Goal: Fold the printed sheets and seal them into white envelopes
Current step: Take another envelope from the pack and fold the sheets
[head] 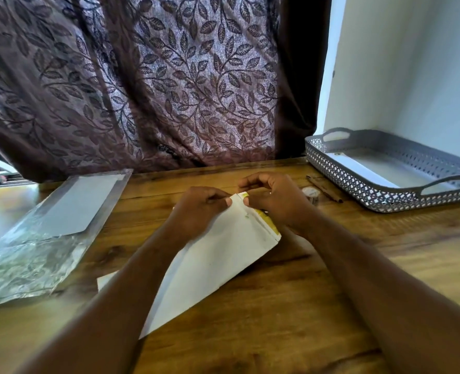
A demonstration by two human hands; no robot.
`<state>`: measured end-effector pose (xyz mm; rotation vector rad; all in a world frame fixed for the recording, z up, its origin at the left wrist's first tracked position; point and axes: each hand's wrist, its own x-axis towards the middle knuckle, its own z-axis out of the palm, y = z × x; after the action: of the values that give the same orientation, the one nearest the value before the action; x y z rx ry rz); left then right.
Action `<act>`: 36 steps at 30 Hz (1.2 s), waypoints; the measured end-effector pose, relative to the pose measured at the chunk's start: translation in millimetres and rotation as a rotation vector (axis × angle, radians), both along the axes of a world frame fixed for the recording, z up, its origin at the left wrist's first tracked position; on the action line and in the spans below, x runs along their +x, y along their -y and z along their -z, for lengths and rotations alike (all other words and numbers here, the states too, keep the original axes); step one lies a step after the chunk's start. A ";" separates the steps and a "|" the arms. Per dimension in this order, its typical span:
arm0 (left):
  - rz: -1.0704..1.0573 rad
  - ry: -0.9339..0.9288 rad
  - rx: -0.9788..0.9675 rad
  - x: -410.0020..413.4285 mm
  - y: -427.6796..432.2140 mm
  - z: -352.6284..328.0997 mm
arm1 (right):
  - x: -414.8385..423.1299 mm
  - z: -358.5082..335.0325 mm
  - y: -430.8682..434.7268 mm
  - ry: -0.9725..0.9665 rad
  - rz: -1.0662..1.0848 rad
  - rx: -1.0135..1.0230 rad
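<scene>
A long white envelope (212, 260) lies slanted on the wooden table (277, 306), its open end pointing away from me. A yellowish strip (268, 221) shows along the flap edge at that end. My left hand (199, 209) pinches the envelope's far corner with thumb and fingers. My right hand (274, 198) pinches the flap edge right beside it, fingers curled. A white paper corner (106, 282) sticks out from under my left forearm. Whether a sheet is inside the envelope is hidden.
A clear plastic pack holding white envelopes (61, 220) lies at the left. A grey perforated tray (385, 195) with white envelopes in it stands at the back right. A small tape roll (311, 193) and a brown stick (324, 188) lie beside the tray. A patterned curtain (156, 76) hangs behind.
</scene>
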<state>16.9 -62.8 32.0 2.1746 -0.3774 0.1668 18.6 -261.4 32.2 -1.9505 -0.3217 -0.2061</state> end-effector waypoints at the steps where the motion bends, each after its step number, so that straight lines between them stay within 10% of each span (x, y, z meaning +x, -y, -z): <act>1: 0.004 -0.011 -0.026 0.9 -0.6 1.2 | -1.0 -0.1 -1.7 0.075 0.039 -0.143; 5: 0.001 -0.012 -0.035 -0.7 -5.7 2.9 | -2.6 4.3 -11.8 0.290 0.120 -0.550; 17: -0.044 -0.172 -0.177 -2.3 -2.8 1.6 | -16.5 -7.7 -22.6 0.356 0.100 -0.709; 36: -0.039 -0.161 -0.181 -5.5 -3.3 0.3 | -26.0 -7.4 -21.6 0.164 0.208 -0.586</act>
<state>11.4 -59.5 31.6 2.0009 -0.2192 0.0447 -7.4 -239.7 39.6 -2.5564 -0.3072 -0.4476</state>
